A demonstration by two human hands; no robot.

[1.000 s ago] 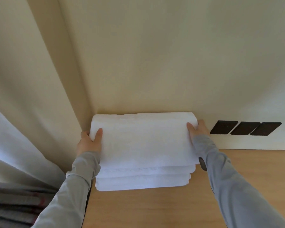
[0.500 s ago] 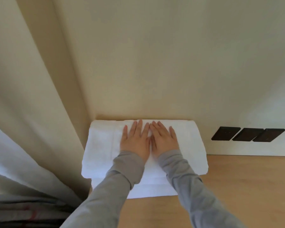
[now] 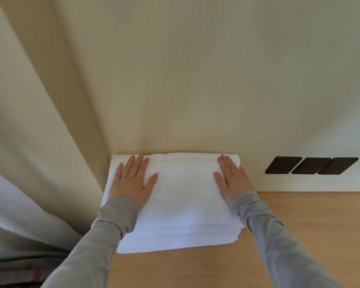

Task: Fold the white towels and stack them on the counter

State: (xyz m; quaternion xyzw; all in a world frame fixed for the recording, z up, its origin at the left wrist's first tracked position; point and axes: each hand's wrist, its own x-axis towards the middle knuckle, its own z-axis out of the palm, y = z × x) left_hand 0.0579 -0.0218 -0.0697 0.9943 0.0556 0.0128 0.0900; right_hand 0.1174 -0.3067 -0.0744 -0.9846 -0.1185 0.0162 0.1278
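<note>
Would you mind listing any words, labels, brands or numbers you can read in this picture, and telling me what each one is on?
No text can be read anywhere in this view.
The stacked towels, the counter and the wall are plain.
The three dark wall plates carry at most tiny faint marks, too small to read.

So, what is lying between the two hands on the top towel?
Only bare white cloth. In the head view the left hand and right hand lie flat near opposite ends of the top towel, with nothing between them.
</note>
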